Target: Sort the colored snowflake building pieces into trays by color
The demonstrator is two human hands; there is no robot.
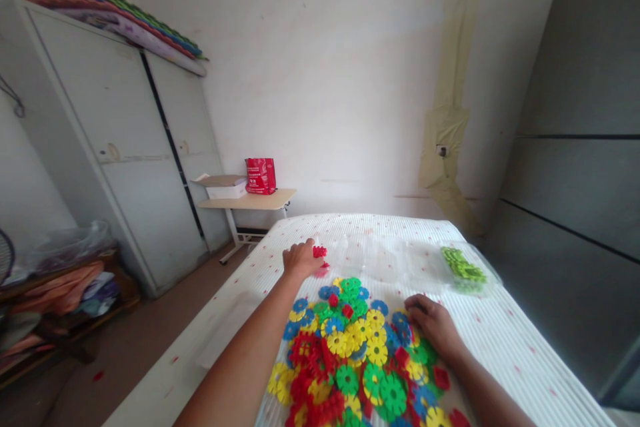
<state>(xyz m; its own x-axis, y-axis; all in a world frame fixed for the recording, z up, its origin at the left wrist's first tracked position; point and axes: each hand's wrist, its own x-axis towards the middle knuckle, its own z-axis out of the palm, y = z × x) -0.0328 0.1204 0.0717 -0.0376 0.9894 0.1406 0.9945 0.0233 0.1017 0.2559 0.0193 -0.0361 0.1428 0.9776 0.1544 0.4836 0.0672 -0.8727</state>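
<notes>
L hand [299, 259] at red pcs [319, 251], fingers curled, can't tell if grip's clamped; R hand [436, 323] at right edge of mixed pile [359, 333], grip unclear too. Pile (red/blue/yellow/green) spreads between & nearside of both; green pcs [463, 265] beyond R grip, rightward, in clear tub [473, 287].

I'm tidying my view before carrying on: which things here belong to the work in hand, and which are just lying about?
In the work:
- left hand, at the red pieces
- right hand, at the mixed pile
- green pieces, apart on the right

Lying about:
- red bag
- box
- cloths
</notes>
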